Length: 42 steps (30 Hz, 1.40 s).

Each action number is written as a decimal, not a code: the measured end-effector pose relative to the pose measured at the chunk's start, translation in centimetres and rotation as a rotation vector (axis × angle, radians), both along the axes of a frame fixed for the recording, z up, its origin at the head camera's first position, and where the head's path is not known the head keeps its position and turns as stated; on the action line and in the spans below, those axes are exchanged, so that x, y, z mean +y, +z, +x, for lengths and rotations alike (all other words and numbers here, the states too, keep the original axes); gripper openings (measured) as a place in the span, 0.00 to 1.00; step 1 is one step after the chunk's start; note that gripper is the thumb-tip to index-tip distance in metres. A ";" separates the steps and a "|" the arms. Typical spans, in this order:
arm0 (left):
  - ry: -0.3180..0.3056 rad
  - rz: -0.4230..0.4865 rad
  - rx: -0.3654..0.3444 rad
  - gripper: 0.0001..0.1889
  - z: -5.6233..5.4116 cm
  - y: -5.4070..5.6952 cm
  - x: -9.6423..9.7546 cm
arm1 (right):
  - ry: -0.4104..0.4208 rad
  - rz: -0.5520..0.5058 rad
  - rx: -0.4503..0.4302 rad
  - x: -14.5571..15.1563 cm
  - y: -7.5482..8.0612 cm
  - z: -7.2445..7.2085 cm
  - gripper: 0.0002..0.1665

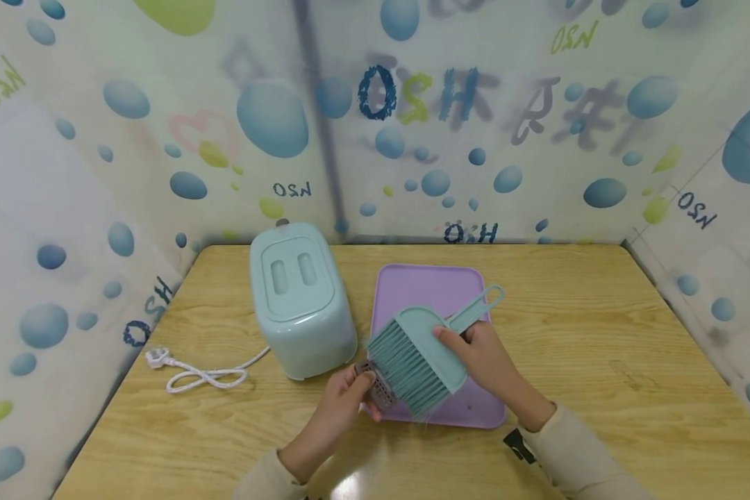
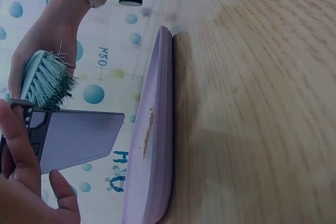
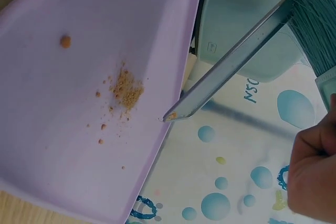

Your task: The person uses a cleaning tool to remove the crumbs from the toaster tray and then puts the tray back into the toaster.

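Note:
My left hand (image 1: pixel 344 403) pinches the dark slotted end of a crumb tray (image 2: pixel 81 137), a thin metal sheet tilted above the purple tray (image 1: pixel 428 281). In my right hand (image 1: pixel 484 354) is a pale green hand brush (image 1: pixel 434 344), gripped where its handle meets the head. Its bristles (image 3: pixel 315 22) lie against the crumb tray near the slotted end, covering most of the sheet in the head view. A few crumbs cling to the sheet's low corner in the right wrist view. Below, a pile of brown crumbs (image 3: pixel 127 90) lies on the purple tray.
A pale blue-green toaster (image 1: pixel 300 298) with a lid on top stands just left of the purple tray. Its white cord (image 1: pixel 212 378) loops leftward to a plug (image 1: pixel 158 357) on the wooden table (image 1: pixel 600 333). Patterned curtains (image 1: pixel 412 160) surround the table's back and sides.

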<state>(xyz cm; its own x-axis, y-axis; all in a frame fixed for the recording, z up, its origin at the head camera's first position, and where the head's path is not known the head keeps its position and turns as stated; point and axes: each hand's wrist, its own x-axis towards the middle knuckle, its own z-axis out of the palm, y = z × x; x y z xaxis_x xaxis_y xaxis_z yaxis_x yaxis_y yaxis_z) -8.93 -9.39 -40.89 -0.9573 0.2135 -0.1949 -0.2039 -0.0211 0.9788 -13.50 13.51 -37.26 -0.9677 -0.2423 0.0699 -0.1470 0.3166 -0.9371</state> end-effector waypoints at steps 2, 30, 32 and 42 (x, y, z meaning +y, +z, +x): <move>0.003 0.000 -0.006 0.13 0.0 0.0 0.0 | -0.001 0.014 0.016 0.0 0.0 0.0 0.15; -0.005 -0.009 -0.011 0.16 -0.1 -0.1 -0.8 | -0.126 0.278 0.198 1.5 -1.4 -1.2 0.11; -0.007 -0.010 -0.010 0.16 -0.1 -0.1 -0.8 | -0.132 0.291 0.209 1.6 -1.4 -1.3 0.11; -0.016 -0.010 -0.008 0.17 0.0 0.0 -1.0 | -0.167 0.376 0.286 2.1 -1.7 -1.4 0.11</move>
